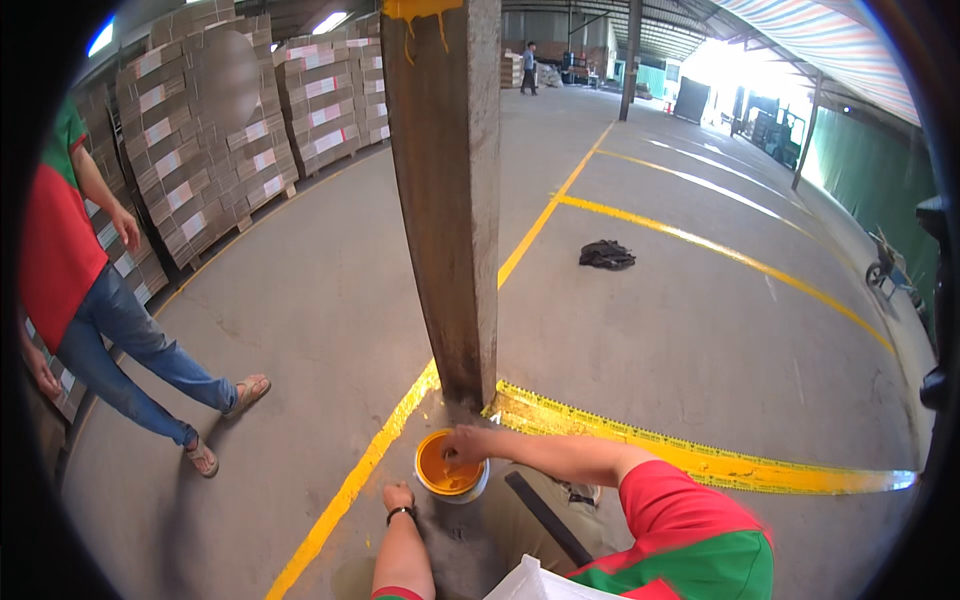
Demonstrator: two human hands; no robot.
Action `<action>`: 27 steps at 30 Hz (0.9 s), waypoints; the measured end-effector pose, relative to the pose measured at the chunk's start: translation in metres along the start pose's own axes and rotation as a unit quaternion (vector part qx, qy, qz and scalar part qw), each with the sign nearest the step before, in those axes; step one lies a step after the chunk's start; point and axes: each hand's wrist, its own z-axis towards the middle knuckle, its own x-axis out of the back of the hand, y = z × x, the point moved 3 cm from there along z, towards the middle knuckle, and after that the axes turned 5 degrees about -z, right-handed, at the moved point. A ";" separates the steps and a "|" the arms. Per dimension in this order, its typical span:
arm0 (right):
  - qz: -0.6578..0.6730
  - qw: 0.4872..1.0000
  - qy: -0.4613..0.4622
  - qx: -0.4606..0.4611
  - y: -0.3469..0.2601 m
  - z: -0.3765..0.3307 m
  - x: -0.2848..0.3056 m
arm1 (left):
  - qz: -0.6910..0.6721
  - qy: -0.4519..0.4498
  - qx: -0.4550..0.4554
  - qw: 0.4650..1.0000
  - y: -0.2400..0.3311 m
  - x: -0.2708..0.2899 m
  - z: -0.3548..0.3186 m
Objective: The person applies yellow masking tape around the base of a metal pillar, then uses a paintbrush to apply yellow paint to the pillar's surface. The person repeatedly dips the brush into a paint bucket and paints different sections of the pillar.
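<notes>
Paint bucket [451,466], a small white pail filled with yellow paint, sits on the concrete floor [330,290] at the lower centre of the frame, just in front of the base of a square concrete pillar [445,200]. The right hand [468,443] reaches in from the lower right and rests at the pail's rim, fingers curled down into it; whether it grips a brush or only the rim cannot be told. The left hand [398,497], with a dark watch at the wrist, hangs closed in a loose fist just beside the pail at the lower left, holding nothing that shows.

Judging by how things lie, the painting looks partly done. A fresh, bright yellow line [700,458] runs from the pillar base toward the lower right, edged with strips that look like masking tape. A second yellow line [345,490] runs diagonally to the lower left and appears duller. Yellow drips mark the pillar's top, but its faces are otherwise bare.

A dark flat bar [545,517] lies just right of the pail. Another person [90,290] in a red and green shirt walks at the left, near stacks of flat cardboard [210,140]. A dark cloth [606,255] lies well apart at centre right. Open floor stretches beyond.
</notes>
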 end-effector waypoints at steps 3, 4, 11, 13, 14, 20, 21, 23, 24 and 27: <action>0.045 0.999 0.008 0.028 0.003 0.000 -0.002 | -0.074 0.022 0.095 0.992 -0.011 0.002 0.002; 0.038 0.999 0.009 0.027 0.003 0.000 -0.002 | -0.111 0.017 0.127 0.985 -0.010 0.004 -0.002; 0.068 0.997 0.025 0.024 0.000 -0.007 0.002 | -0.301 -0.040 0.276 0.912 0.022 0.010 -0.049; 0.093 0.995 0.027 0.024 -0.002 -0.011 0.004 | -0.310 -0.020 0.260 0.914 0.027 0.015 -0.052; 0.094 0.995 0.016 0.008 -0.002 -0.012 0.004 | -0.305 -0.009 0.266 0.914 0.027 0.017 -0.053; 0.091 0.995 0.027 0.020 -0.010 -0.019 0.007 | -0.318 -0.022 0.271 0.908 0.017 0.011 -0.052; 0.093 0.995 0.026 0.017 -0.011 -0.020 0.008 | -0.312 -0.002 0.257 0.915 0.013 0.010 -0.051; 0.091 0.996 0.006 -0.009 -0.009 -0.022 0.008 | -0.293 0.023 0.246 0.924 0.005 0.004 -0.047; 0.095 0.995 0.013 0.004 -0.010 -0.022 0.009 | -0.289 0.013 0.256 0.923 0.001 -0.002 -0.045; 0.092 0.995 0.036 0.010 -0.008 -0.023 0.010 | -0.262 0.001 0.248 0.933 -0.013 -0.014 -0.032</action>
